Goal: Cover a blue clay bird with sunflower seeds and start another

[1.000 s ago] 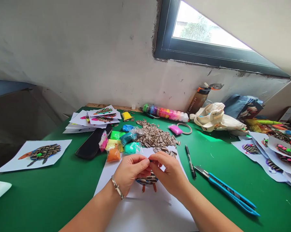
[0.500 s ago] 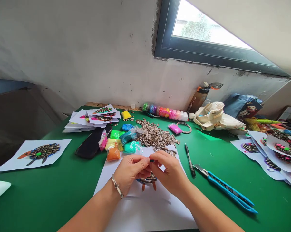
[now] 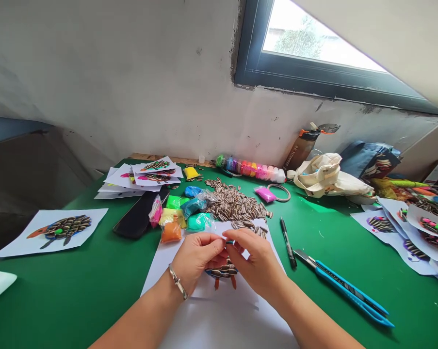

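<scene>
My left hand (image 3: 200,254) and my right hand (image 3: 255,257) meet over a white sheet of paper (image 3: 168,261), both closed in a pinch. Between their fingertips shows a tiny, dark teal piece of modelling clay (image 3: 230,242). Its exact shape is too small to tell. Below my fingers, a sunflower-seed picture (image 3: 222,272) with blue edging and two orange-brown legs is partly hidden. Just past my hands lies a heap of striped sunflower seeds (image 3: 233,201), a few of them spilling onto the paper.
Bagged clay, including an orange bag (image 3: 171,232), lies left of the seeds beside a black phone (image 3: 138,218). A pen (image 3: 287,242) and blue utility knife (image 3: 346,286) are at right. Finished pictures (image 3: 68,230) sit both sides. A bottle (image 3: 301,148) stands behind.
My right fingers have shifted slightly around the small clay piece, and more of its teal surface shows. The camera view has moved a little. Nothing else on the table has moved.
</scene>
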A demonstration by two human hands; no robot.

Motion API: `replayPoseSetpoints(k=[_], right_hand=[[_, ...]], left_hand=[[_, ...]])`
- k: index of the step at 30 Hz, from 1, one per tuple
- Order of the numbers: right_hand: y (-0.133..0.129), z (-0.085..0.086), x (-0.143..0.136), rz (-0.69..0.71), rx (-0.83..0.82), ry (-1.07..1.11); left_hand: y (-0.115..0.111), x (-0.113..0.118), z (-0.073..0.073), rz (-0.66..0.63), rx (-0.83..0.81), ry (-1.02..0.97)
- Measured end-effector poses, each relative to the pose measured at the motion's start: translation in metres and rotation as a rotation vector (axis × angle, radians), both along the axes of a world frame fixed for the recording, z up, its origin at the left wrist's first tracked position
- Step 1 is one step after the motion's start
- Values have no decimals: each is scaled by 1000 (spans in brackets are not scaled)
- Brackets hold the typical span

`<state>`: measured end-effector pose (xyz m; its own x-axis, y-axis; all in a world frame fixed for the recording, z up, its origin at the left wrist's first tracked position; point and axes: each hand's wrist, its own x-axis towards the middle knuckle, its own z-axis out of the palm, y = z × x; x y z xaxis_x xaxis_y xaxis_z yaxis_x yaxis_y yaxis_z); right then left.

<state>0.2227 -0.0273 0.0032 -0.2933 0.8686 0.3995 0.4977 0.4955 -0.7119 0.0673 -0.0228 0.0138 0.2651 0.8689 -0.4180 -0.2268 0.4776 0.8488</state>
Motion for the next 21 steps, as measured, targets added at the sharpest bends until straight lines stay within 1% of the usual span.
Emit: replayPoseSetpoints(k=[5,9,13,16,19,21], right_hand=[[1,0,2,11,-14,-50],[1,0,4,-14,-15,-106],[1,-2,2,-17,0,-176],[1,-3,3,-3,42,-225],[2,-1,6,0,64,-205],[3,1,8,-35,53,-149]], left_hand=[[1,-1,0,41,-7,20],[1,1,2,60,4,50],[2,4,2,36,19,69],[3,5,3,26,38,79],[5,3,7,42,56,104],[6,1,13,57,61,119]])
